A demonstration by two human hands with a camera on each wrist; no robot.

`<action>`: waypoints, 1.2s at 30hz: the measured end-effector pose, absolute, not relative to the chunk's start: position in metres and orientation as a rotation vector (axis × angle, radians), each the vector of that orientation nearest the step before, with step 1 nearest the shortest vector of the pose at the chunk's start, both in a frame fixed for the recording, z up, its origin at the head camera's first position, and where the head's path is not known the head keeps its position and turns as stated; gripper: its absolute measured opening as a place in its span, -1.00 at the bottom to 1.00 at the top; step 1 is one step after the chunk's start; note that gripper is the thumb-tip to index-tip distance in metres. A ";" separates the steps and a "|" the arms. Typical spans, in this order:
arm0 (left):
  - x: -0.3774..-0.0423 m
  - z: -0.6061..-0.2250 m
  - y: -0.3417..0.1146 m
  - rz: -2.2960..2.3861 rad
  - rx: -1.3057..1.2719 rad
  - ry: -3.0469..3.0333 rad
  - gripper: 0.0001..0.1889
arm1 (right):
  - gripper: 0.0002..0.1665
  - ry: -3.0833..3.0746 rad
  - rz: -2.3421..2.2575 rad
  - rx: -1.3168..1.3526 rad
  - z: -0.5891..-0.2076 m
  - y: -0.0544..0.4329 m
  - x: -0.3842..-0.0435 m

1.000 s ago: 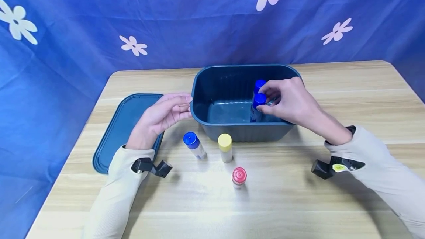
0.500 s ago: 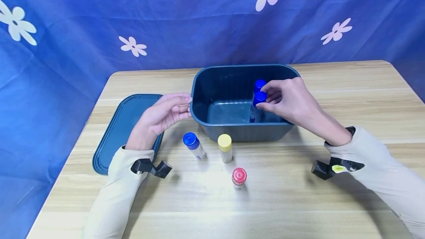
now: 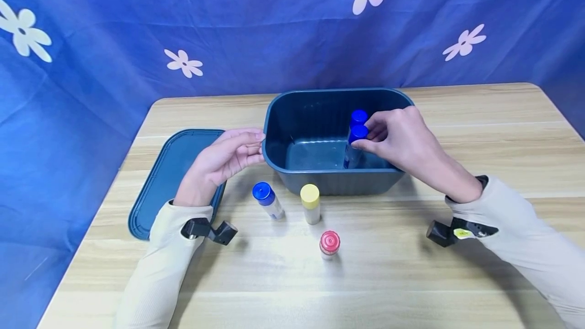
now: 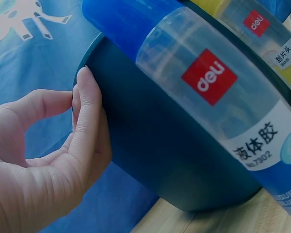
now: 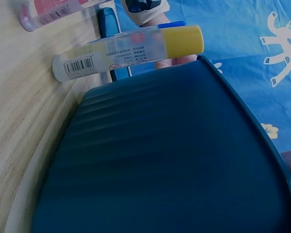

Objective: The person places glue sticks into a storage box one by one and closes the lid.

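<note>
A dark teal plastic bin (image 3: 338,182) stands at the back of the table. My left hand (image 3: 228,159) holds its left rim between thumb and fingers; the left wrist view shows the fingers (image 4: 89,111) against the outer wall. Inside the bin, my right hand (image 3: 402,136) pinches an upright blue-capped glue bottle (image 3: 358,134) near its cap. Just behind that one stands another blue-capped bottle (image 3: 358,117). In the right wrist view the bin's wall (image 5: 160,145) hides most of the right hand.
In front of the bin stand a blue-capped glue bottle (image 3: 268,200), a yellow-capped one (image 3: 311,204) and a red-capped one (image 3: 329,244). A flat teal lid (image 3: 169,176) lies left, partly under the left forearm. Blue flowered cloth (image 3: 274,24) hangs behind the table.
The right hand and the blue-capped bottle it pinches have shifted very slightly toward the back of the bin. The left hand has stayed at the rim.
</note>
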State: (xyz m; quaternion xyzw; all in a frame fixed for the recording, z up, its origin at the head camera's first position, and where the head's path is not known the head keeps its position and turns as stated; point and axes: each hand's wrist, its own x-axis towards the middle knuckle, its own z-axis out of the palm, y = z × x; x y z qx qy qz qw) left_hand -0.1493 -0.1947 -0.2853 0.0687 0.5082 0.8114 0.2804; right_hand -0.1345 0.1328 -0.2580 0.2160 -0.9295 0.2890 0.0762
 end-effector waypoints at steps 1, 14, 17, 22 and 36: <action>-0.149 -0.285 -0.194 2.175 0.185 1.361 -0.73 | -0.67 -2.792 0.848 0.644 -0.258 0.133 -0.135; -0.148 -0.286 -0.193 2.178 0.203 1.344 -0.74 | -0.65 -2.721 0.863 0.608 -0.252 0.147 -0.125; -0.148 -0.286 -0.193 2.179 0.207 1.342 -0.73 | -0.71 -2.634 0.975 0.568 -0.248 0.161 -0.122; -0.149 -0.287 -0.193 2.178 0.203 1.334 -0.73 | -0.74 -2.577 1.244 0.295 -0.242 0.190 -0.120; -0.149 -0.288 -0.192 2.184 0.183 1.317 -0.74 | -0.77 -1.915 2.670 0.289 -0.278 0.239 -0.128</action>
